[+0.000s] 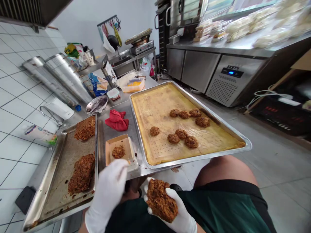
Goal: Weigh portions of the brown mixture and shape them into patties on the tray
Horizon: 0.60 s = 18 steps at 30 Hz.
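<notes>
Standing at the far right, a steel fridge (pixel 200 66) carries bags (pixel 247 27) too blurred to identify. Nearer, the tabletop (pixel 124 106) bears a lined tray (pixel 155 97) on the right, its near right corner jutting out above a knee (pixel 225 170), with eight brown balls (pixel 181 134) on it. At the left lies a bare tray (pixel 54 181) holding two dark slabs (pixel 81 173), its near right corner partly behind the left hand (pixel 107 187). That hand, gloved and blurred, hovers beside the box; whether its grip is apart or together cannot be told. The right hand (pixel 183 215), at the near middle, has its grip clamped on a clump (pixel 161 200) that hides much of the palm. Between the trays, a red cloth (pixel 116 119) lies beyond a box (pixel 108 152) on a pale base (pixel 133 155), the base's near left part hidden by the left hand. A lump (pixel 118 151) sits inside the box.
</notes>
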### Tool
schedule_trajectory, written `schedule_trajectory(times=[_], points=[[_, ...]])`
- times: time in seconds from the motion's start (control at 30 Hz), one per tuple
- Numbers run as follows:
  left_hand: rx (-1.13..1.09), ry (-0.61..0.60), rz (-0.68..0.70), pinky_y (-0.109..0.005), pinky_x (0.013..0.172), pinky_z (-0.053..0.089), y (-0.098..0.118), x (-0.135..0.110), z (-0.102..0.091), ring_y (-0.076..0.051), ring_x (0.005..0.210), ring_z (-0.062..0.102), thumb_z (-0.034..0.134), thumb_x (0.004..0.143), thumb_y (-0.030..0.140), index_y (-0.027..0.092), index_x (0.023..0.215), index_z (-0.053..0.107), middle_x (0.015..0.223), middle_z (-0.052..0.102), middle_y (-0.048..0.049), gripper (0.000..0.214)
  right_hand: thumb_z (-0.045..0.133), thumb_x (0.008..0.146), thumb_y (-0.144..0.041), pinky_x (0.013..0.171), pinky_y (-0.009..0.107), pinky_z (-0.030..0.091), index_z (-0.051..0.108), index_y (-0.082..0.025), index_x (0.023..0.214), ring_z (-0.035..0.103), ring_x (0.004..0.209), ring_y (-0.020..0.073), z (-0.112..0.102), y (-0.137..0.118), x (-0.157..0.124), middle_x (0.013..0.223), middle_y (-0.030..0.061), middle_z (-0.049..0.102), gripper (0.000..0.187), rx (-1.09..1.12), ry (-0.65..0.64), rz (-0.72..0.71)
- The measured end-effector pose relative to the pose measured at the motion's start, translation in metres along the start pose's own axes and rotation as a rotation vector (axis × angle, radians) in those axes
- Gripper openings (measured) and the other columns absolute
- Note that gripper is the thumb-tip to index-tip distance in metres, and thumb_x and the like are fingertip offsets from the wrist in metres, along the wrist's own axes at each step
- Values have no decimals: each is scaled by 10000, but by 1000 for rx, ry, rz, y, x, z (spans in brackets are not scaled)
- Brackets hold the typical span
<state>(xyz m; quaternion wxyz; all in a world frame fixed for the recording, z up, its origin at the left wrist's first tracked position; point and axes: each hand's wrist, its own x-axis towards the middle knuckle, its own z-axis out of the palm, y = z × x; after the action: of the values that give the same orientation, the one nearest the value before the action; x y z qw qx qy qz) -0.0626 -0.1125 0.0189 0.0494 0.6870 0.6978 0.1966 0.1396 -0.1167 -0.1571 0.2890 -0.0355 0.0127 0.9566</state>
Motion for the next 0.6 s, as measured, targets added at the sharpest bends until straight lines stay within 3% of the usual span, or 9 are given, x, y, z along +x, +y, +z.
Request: schedule_trajectory(times=[0.1, 0.27, 0.43, 0.6], points=[[91, 88, -102, -342, 963, 495, -42, 25, -16, -210, 1061, 665, 513, 950, 219, 248, 1036, 665, 1132, 715, -21, 177, 591, 884, -439, 873, 424, 528, 664, -275, 1294, 679, 1125, 297, 0, -1, 0, 1270, 70, 727, 447, 2, -40, -4], [177, -24, -86, -362, 955, 482, -87, 40, -7, -229, 1041, 667, 497, 933, 201, 229, 992, 665, 1089, 714, -35, 180, 574, 894, -421, 879, 423, 529, 671, -268, 1282, 680, 1125, 297, -3, -1, 2, 1282, 69, 721, 427, 8, -63, 3], [219, -107, -74, -323, 904, 498, -91, 35, 7, -209, 1017, 670, 538, 932, 237, 233, 1054, 632, 1101, 691, -34, 154, 564, 900, -420, 873, 427, 529, 666, -263, 1287, 679, 1116, 296, -4, -1, 3, 1248, 64, 734, 430, 14, -47, -1], [471, -201, -8, -331, 900, 477, -83, 38, 15, -232, 1036, 658, 501, 939, 204, 215, 1074, 614, 1102, 676, -76, 177, 579, 892, -431, 867, 428, 533, 662, -250, 1295, 685, 1098, 292, -3, 0, 2, 1245, 70, 736, 450, 1, -21, -3]])
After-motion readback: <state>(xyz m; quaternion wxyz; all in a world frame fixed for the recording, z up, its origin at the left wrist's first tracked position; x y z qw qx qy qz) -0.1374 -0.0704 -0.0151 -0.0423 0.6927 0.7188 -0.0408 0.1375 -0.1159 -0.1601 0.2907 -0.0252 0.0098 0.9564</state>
